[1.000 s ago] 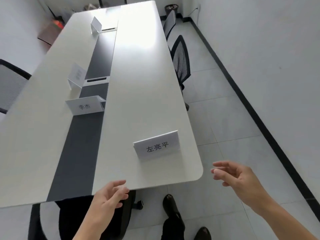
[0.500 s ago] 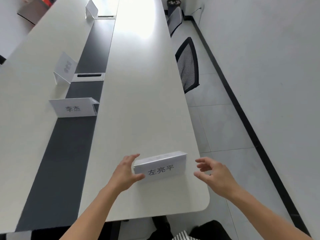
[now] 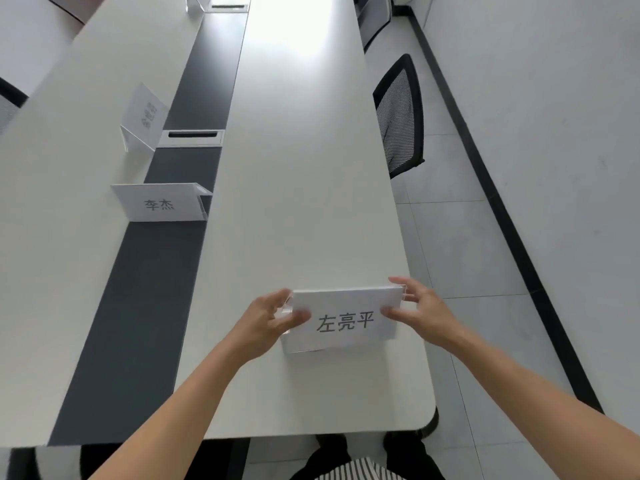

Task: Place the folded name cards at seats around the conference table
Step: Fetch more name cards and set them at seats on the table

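Head view: name card [image 3: 346, 320] reading 左亮平 is at the near end of the white worktop [image 3: 304, 168], close to its right edge, print facing the camera. L hand [image 3: 266, 320] grip pinches the card's left end, thumb on the front; R hand [image 3: 420, 310] grip pinches the right end, fingers over the top corner. Can't tell if the base touches the surface. Farther up, 2nd card [image 3: 161, 202] (李杰) stands at the edge of the dark centre strip [image 3: 138, 289]; 3rd card [image 3: 143, 116] beyond, beside a cable slot [image 3: 192, 135]. Mesh chair [image 3: 400, 116] on the right.

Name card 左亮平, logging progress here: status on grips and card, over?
Holding: left grip and right grip pinch ends of 左亮平 name card. Card near right edge of conference table, print facing wearer. 李杰 card apart, left.
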{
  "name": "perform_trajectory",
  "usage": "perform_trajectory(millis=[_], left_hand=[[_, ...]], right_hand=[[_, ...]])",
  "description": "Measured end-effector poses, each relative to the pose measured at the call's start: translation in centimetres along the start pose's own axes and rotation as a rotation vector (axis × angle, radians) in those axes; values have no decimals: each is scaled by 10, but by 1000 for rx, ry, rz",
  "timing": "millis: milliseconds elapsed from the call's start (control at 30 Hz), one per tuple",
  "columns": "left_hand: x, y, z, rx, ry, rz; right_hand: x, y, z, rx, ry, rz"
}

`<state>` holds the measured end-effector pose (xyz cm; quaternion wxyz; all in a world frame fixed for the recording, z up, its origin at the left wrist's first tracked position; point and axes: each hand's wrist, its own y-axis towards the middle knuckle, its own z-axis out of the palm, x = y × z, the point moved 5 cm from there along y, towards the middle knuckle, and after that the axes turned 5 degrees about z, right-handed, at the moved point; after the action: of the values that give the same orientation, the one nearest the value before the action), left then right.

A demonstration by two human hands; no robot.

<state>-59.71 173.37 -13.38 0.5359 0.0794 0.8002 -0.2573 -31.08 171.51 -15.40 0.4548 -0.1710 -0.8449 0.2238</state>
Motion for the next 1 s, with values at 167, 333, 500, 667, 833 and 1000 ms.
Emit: perform_trajectory(millis=[167,333,500,667,833,1000], left_hand=[[-50,0,-9,-72,-339,82],[-22,2,-6,4,-516,-32],[61,-6,-2,-28,3,-254],[86,0,20,96,308,-225],[58,2,13,14,194,-114],[12,2,7,-53,56,-40]], right_hand=[[36,-26,-30,223,537,-25],[24,-41,-48,187,607,16],[-20,-56,-59,31,773,119],[-58,-74,-62,-13,844,204],[-74,-83,-65,-27,880,238],[-76,-89,-76,-25,974,211]])
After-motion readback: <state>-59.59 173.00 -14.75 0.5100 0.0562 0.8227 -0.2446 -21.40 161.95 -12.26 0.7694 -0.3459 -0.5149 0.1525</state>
